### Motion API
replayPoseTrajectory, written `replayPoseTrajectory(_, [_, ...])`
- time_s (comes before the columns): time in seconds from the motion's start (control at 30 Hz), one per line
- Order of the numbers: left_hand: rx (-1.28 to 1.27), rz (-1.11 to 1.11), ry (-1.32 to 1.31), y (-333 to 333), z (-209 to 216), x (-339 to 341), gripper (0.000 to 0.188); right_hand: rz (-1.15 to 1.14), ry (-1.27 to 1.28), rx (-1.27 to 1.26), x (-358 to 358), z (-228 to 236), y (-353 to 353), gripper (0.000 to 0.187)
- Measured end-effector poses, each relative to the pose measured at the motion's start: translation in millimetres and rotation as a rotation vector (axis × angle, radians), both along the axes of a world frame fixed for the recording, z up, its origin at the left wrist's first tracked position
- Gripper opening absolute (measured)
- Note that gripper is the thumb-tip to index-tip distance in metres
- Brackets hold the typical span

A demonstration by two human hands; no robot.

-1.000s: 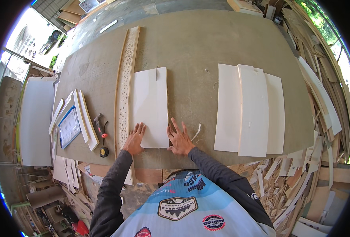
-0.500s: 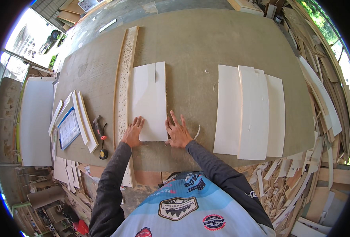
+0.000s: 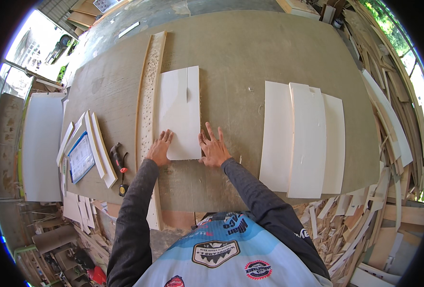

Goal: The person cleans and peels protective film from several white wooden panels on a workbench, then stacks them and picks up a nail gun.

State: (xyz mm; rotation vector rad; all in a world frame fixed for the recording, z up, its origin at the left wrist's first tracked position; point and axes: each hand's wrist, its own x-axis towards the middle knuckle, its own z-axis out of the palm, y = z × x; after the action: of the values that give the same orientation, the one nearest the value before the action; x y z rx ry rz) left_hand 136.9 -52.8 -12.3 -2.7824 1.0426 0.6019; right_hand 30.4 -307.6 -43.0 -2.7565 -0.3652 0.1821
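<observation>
A white rectangular board (image 3: 179, 112) lies flat on the large worktable, its left edge along a long wooden strip (image 3: 150, 91) dotted with holes or marks. Near its far end, a narrow slit or strip line runs lengthwise. At the board's near left corner rests my left hand (image 3: 160, 147), fingers extended and partly on the white surface. My right hand (image 3: 214, 149) lies against the near right edge with its fingers spread, some on the table. Neither hand grips anything.
To the right lie several overlapping white boards (image 3: 307, 138). On the left are a hammer (image 3: 119, 158), a tape measure (image 3: 123, 190), a blue-edged clipboard (image 3: 81, 156) and white strips (image 3: 104, 149). Wood offcuts (image 3: 355, 210) heap beyond the table (image 3: 240, 48).
The white board has slid away from me along the wooden strip. Both hands have moved forward with it, still laid at its near corners.
</observation>
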Motion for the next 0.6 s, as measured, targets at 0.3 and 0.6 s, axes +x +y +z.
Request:
replayPoseTrajectory(0.3, [0.057, 0.016, 0.011, -16.8, 2.8, 35.2, 0.124, -0.023, 0.027, -0.026, 35.2, 2.9, -8.1, 0.103])
replayPoseTrajectory(0.6, [0.065, 0.022, -0.001, -27.4, 0.2, 66.1, 0.126, -0.039, 0.055, -0.069, 67.2, 3.3, -17.0, 0.106])
